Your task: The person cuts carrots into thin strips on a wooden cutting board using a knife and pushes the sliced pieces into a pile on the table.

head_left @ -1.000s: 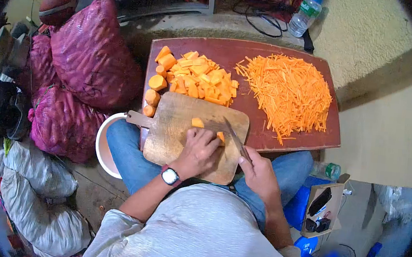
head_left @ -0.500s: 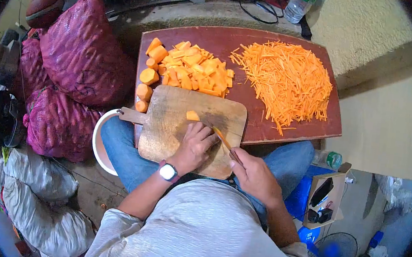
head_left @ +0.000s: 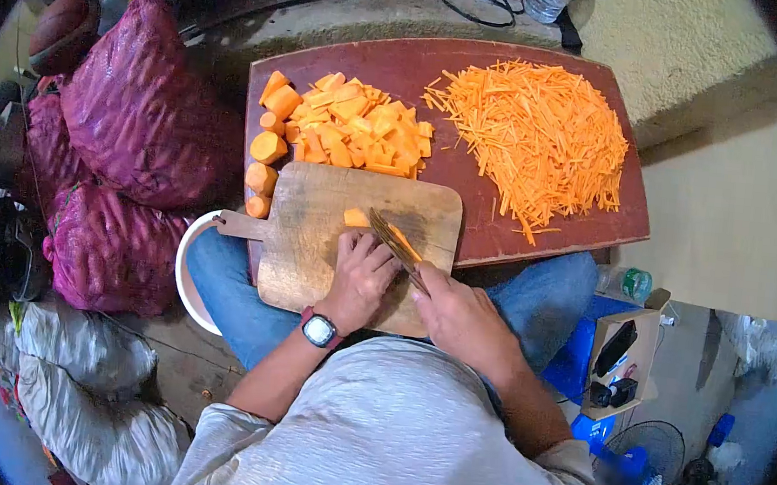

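A wooden cutting board (head_left: 302,262) with a handle lies across my lap, against the table's near edge. On it, my left hand (head_left: 362,277) has its fingers curled down and together on a carrot slice (head_left: 354,217), whose far end shows past the fingertips. My right hand (head_left: 461,320) grips a knife (head_left: 383,226) by its handle. The blade slants up and left, close beside the left fingers, with a thin orange carrot strip (head_left: 404,242) along it. What lies beneath the left fingers is hidden.
The red table (head_left: 468,194) bears a heap of carrot strips (head_left: 547,146), a pile of carrot slices (head_left: 362,128) and several carrot chunks (head_left: 268,148). Pink mesh sacks (head_left: 143,116) stand at left. A white tub (head_left: 188,289) sits by my left knee, a box (head_left: 620,363) at right.
The knife and my right hand have moved left and up, bringing the blade beside the left fingers. My left hand stays at nearly the same spot on the board. The view has shifted slightly.
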Available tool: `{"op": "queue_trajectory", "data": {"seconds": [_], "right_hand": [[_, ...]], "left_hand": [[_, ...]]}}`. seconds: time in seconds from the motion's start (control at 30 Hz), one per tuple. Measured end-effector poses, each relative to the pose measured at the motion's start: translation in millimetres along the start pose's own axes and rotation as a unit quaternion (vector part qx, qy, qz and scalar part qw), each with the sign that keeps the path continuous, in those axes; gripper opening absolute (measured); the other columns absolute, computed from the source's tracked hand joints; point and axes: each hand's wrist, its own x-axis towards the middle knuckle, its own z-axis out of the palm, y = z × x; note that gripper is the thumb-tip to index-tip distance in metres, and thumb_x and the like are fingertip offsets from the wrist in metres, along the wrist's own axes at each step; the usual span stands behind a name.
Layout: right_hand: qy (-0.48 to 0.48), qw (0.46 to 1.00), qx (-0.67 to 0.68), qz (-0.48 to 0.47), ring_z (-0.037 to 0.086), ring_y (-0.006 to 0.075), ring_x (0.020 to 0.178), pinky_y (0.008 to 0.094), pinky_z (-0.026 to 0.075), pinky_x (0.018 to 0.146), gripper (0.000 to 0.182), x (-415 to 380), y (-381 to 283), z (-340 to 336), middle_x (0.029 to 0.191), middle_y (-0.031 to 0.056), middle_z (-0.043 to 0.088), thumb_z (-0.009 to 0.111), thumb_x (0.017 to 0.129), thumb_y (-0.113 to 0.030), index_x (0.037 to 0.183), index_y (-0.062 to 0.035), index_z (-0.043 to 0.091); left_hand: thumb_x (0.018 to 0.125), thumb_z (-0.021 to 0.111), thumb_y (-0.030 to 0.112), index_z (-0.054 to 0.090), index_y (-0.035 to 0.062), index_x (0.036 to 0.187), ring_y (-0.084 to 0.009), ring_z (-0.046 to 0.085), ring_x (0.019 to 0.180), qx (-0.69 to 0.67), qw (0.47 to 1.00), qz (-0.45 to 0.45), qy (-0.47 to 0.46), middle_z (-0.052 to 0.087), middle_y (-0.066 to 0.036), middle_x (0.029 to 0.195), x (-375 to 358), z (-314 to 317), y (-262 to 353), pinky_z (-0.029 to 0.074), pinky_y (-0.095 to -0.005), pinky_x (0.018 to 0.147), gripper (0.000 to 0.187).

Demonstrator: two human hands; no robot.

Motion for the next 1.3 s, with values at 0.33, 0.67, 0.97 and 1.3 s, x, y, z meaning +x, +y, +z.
{"op": "queue_trajectory", "data": {"seconds": [0.33,0.67,0.97,1.3], "right_hand": [[0.007,0.999,0.028,0.026,0.07,0.0531,0.102,0.0609,0.057,0.083,0.032,-2.2,5.9,3.0,0.109,0.0307,0.073,0.062,0.107,-0.018,0.133,-0.0025,0.056],[0.005,0.999,0.032,0.019,0.072,0.0536,0.099,0.0639,0.058,0.082,0.034,-5.1,12.1,6.2,0.106,0.0327,0.073,0.06,0.108,-0.022,0.136,-0.0025,0.052],[0.012,0.998,0.033,0.053,0.071,0.0535,0.101,0.059,0.056,0.081,0.031,-4.3,1.9,6.5,0.106,0.0311,0.072,0.063,0.107,-0.016,0.135,-0.0024,0.059],[0.024,0.999,0.013,0.026,0.071,0.0529,0.1,0.0579,0.057,0.081,0.034,2.4,0.3,9.6,0.106,0.0309,0.072,0.063,0.106,-0.015,0.138,-0.0024,0.058]], "left_hand": [[0.083,0.071,0.011,0.079,0.0023,0.109,-0.0308,0.063,0.106,-0.03,0.999,-0.016,0.009,0.07,-0.01,0.105,6.6,-4.5,1.9,0.042,-0.054,0.102,0.028],[0.085,0.075,0.012,0.079,0.0029,0.113,-0.0323,0.061,0.106,-0.033,0.999,-0.027,0.004,0.068,-0.01,0.109,3.4,-3.4,2.3,0.041,-0.0567,0.105,0.03],[0.084,0.072,0.01,0.078,0.0021,0.115,-0.0326,0.06,0.107,-0.037,0.999,-0.032,-0.018,0.066,-0.01,0.106,3.5,-7.8,3.1,0.039,-0.0565,0.11,0.033],[0.085,0.069,0.009,0.079,0.0004,0.11,-0.0333,0.06,0.11,-0.034,0.999,-0.027,0.0,0.067,-0.012,0.109,0.3,-2.1,2.3,0.038,-0.0577,0.112,0.028]]}}
